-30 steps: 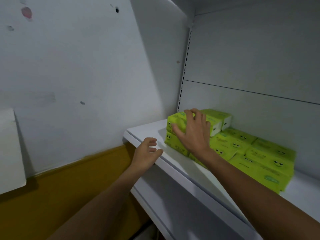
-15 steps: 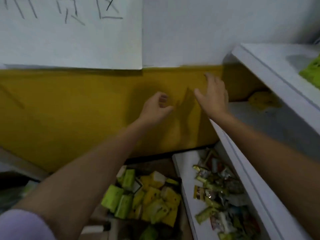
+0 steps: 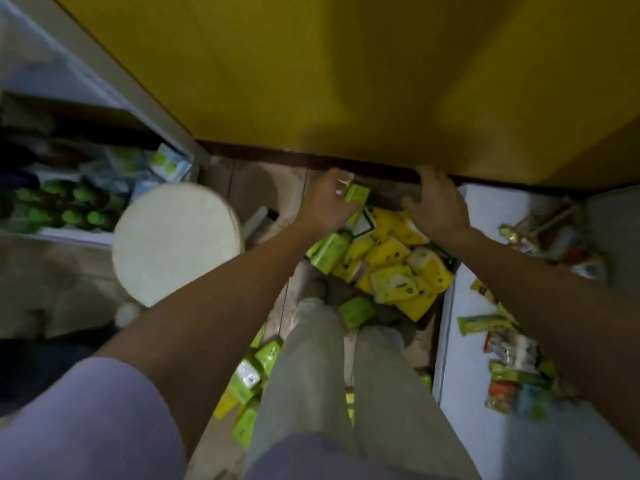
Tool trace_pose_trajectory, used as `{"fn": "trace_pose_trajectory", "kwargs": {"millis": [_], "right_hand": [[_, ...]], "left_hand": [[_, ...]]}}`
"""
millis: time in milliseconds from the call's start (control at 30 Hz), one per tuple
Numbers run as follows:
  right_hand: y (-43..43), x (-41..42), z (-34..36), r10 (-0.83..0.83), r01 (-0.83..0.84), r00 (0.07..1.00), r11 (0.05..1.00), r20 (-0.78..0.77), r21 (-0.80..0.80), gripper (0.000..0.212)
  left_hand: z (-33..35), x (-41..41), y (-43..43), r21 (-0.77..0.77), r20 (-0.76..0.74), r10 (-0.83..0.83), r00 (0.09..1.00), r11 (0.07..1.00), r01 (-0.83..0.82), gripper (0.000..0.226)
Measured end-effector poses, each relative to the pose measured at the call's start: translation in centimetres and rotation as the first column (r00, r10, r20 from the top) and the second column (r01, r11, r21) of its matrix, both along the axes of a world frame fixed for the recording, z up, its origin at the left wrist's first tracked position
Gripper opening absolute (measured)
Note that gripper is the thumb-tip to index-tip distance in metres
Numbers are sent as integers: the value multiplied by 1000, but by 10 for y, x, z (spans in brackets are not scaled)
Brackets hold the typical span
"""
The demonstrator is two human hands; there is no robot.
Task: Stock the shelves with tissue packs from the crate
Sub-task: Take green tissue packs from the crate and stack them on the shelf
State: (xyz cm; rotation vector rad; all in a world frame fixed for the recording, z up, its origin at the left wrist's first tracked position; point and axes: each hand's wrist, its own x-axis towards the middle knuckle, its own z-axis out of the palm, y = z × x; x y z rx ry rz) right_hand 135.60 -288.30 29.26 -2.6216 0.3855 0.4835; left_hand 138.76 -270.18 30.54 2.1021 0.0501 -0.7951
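- The tissue packs (image 3: 388, 252) are small soft plastic-wrapped blocks, yellow and lime green, some with white panels and dark dots. They lie jumbled at all angles, just right of the frame's centre.
- They fill a dark crate (image 3: 449, 262) on the floor. Only bits of its rim show at the right and lower edges, and the rest is buried under packs or behind the arms.
- The left hand (image 3: 325, 202) reaches to the crate's far end, upper centre. Its fingers and thumb are curled round one green pack (image 3: 357, 195), which stands above the pile. Blur hides the print on the pack.
- The right hand (image 3: 436, 206) hovers palm down beside it, fingers spread and loose, holding nothing. Its fingertips are near the dark skirting at the foot of the yellow wall (image 3: 346, 81).
- More loose packs (image 3: 247, 375), green and yellow, lie on the floor at lower centre, partly hidden by the legs in pale grey trousers (image 3: 311, 375).
- A round white stool (image 3: 176, 244) stands left of centre.
- A white shelf (image 3: 460, 368) along the right edge carries scattered snack packets (image 3: 509, 344), too blurred to read.
- At the left edge another shelf (image 3: 74, 233) holds green-topped items, dim and smeared.
- A lilac sleeve (image 3: 86, 427) fills the lower left corner.
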Motion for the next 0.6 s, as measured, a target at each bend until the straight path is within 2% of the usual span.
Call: {"fn": "trace_pose_trajectory", "kwargs": {"millis": [167, 267, 433, 600], "right_hand": [[35, -30, -93, 30, -8, 975, 995, -221, 98, 61], [42, -42, -151, 10, 24, 959, 993, -284, 117, 62], [45, -44, -238, 11, 54, 932, 984, -363, 169, 52], [49, -39, -301, 50, 27, 937, 976, -345, 215, 55]], "left_hand": [[-96, -48, 23, 29, -159, 110, 981, 994, -107, 44], [-148, -72, 33, 59, -255, 160, 954, 987, -150, 45], [-245, -95, 43, 206, -117, 228, 967, 958, -201, 60], [-314, -106, 31, 271, -137, 261, 956, 938, -217, 70]]}}
